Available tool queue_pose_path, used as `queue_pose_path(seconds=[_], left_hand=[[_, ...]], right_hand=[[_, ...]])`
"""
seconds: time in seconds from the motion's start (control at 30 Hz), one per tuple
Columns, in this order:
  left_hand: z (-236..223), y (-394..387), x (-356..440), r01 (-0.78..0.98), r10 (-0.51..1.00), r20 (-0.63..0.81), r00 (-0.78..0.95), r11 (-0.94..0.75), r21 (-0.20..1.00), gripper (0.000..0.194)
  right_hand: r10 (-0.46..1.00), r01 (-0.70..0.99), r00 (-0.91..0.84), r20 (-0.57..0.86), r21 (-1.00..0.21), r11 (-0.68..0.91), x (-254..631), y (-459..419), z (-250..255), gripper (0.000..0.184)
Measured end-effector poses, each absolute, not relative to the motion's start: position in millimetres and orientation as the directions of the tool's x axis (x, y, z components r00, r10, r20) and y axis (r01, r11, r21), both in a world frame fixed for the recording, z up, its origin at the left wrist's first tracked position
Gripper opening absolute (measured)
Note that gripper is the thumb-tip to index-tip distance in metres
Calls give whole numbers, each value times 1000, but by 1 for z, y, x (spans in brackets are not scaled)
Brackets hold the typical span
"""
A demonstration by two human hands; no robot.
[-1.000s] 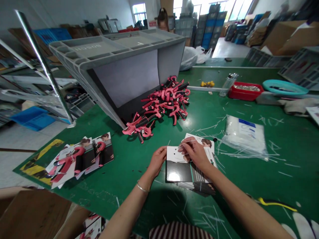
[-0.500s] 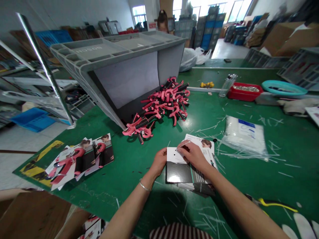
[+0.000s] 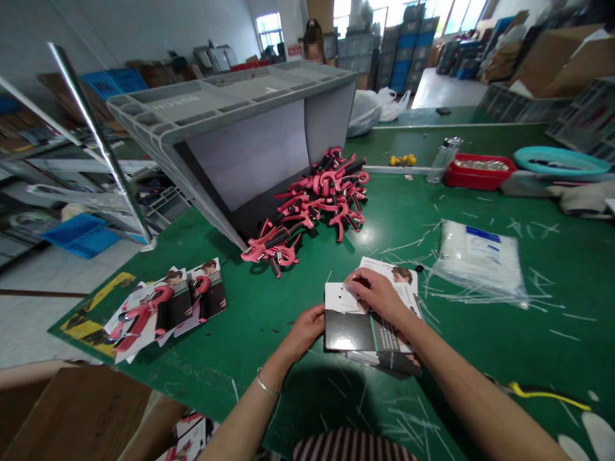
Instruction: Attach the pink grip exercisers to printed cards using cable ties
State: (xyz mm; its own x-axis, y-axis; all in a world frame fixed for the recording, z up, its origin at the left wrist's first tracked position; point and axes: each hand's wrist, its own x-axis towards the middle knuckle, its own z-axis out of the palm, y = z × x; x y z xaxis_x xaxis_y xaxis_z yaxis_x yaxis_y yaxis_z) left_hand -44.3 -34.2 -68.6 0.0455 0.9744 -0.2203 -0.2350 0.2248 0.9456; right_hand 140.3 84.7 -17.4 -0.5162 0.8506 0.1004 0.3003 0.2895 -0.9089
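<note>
A printed packaging card, white on top and black below with small punched holes in the white part, lies over a stack of similar cards. My left hand grips the card at its left edge, thumb and fingers drawn together there. My right hand is over the card's upper part, fingertips pinched close to the holes on a thin white cable tie, now mostly hidden by the fingers. Pink-and-black spring clamps are heaped beyond my hands.
A grey crate lies on its side behind the clamps. On the left are cards with clamps attached. A bag of cable ties, loose ties, yellow-handled pliers, a red tray and a clear bottle stand or lie rightward.
My left hand has slid down from the card's upper left corner along its left edge. My right fingers have stayed near the holes; the white tie between them shows less. The view has turned slightly left.
</note>
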Motion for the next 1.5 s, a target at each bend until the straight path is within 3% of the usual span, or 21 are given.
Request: queue_pose_path(seconds=[0.07, 0.17, 0.3, 0.5, 0.67, 0.97, 1.23, 1.5], left_hand=[[-70, -32, -41, -245, 974, -226, 28, 226, 943, 35], [-74, -21, -37, -155, 966, -219, -138, 197, 968, 29], [-76, -6, -31, -37, 960, -65, -273, 57, 998, 21], [-77, 4, -24, -243, 971, -169, -170, 125, 962, 36], [-77, 16, -37, -178, 957, -176, -232, 136, 975, 32], [-71, 28, -60, -184, 915, -374, 153, 398, 899, 49], [-77, 29, -50, -186, 940, -321, 115, 338, 923, 42], [-85, 27, -41, -162, 980, -193, -41, 184, 970, 34]], right_hand=[[846, 327, -523, 106, -892, 313, 139, 84, -17, 15], [834, 353, -540, 111, -870, 345, 139, 84, -15, 15], [818, 356, -563, 117, -859, 369, 138, 85, -12, 17], [803, 363, -590, 91, -858, 364, 137, 86, -14, 18], [778, 367, -625, 60, -858, 361, 138, 87, -15, 17], [764, 357, -643, 47, -865, 353, 140, 89, -12, 18], [803, 432, -595, 37, -827, 359, 137, 88, -14, 22], [783, 437, -618, 68, -799, 414, 136, 91, -17, 21]])
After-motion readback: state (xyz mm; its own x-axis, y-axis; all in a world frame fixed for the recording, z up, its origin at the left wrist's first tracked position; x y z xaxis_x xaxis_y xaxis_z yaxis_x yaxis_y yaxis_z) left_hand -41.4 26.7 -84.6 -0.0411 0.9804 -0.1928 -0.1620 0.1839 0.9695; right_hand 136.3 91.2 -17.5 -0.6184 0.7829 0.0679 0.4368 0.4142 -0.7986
